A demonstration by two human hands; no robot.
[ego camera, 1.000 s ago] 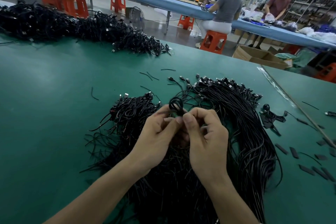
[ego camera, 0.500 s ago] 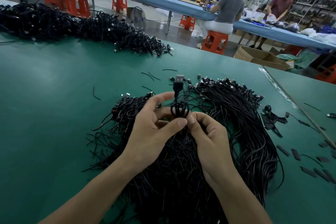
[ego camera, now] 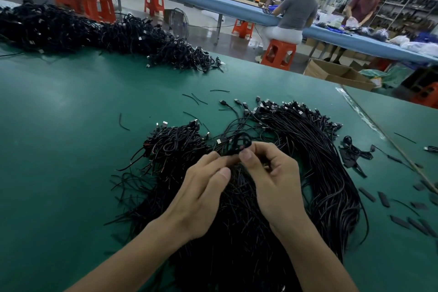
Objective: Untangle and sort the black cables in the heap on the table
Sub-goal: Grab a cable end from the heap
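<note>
Room: a workshop; a long blue bench (ego camera: 237, 10) with orange stools (ego camera: 279, 53) crosses behind, and a cardboard box (ego camera: 331, 73) sits on the floor.
Cables: thin, black and glossy with small plugs; the heap (ego camera: 315, 163) curves in a thick band around both hands.
Surface: a green table (ego camera: 59, 125); a second black pile (ego camera: 83, 31) lies along its far left edge, and flat black strips (ego camera: 384, 199) are scattered at right.
Held piece: a small coil (ego camera: 239, 142), blurred, lifted just above the heap's middle.
Right hand (ego camera: 272, 180): thumb and forefinger pinch the coil's right side.
Left hand (ego camera: 201, 192): outstretched fingertips reach the coil's lower end, thumb just below them; whether they grip it cannot be told.
</note>
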